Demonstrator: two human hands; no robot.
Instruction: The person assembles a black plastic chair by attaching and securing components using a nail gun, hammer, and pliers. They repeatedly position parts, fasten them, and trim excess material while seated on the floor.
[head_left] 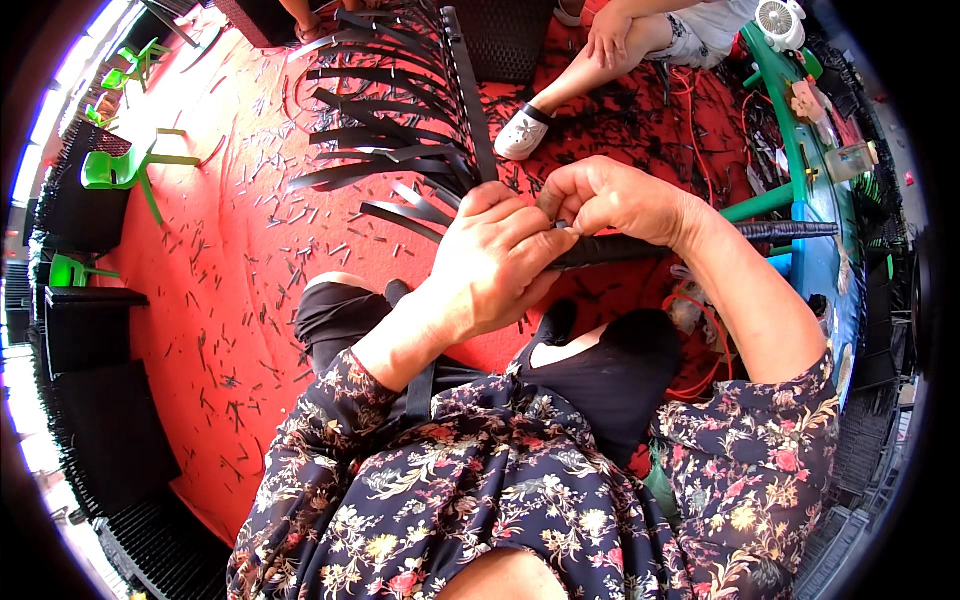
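Over my lap lies a black frame (466,100) with flat black strips (385,125) fanning out to its left. One wrapped arm of it (775,231) runs off to the right and ends in a taper. My left hand (497,250) is closed around the frame near its corner, its fingers curled over the bar. Right beside it, my right hand (607,203) pinches with thumb and forefinger close to the left thumb. Whatever lies between those fingertips is too small and hidden to name; the grip point itself is mostly covered by both hands.
Red floor (215,300) is littered with short black offcuts. A seated person's leg with a white clog (522,133) is just ahead. At right stands a green-edged table (790,110) with a jar (850,161) and a small white fan (779,22). Green chairs (115,168) line the left.
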